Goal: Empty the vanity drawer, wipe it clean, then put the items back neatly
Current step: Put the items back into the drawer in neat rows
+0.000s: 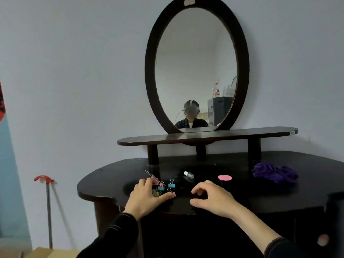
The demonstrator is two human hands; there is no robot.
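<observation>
On the dark vanity top (104, 185) lie several binder clips: a blue one (171, 184), pink ones (155, 179) and an olive one (156, 193). My left hand (147, 197) is curled over this cluster, with the olive clip between its thumb and fingers. My right hand (211, 197) hovers to the right with fingers curled above the black surface; whether it holds anything is hidden. Behind the hands lie a small clear bottle (189, 175) with a white cap and a round pink disc (224, 177). A crumpled purple cloth (275, 173) lies at the right.
A raised shelf (204, 136) on three posts and an oval mirror (195, 71) stand at the back of the vanity. A red-handled pole (48, 205) leans on the wall at the left, above a cardboard box (46, 253). A blurred pink knob (323, 240) shows at the lower right.
</observation>
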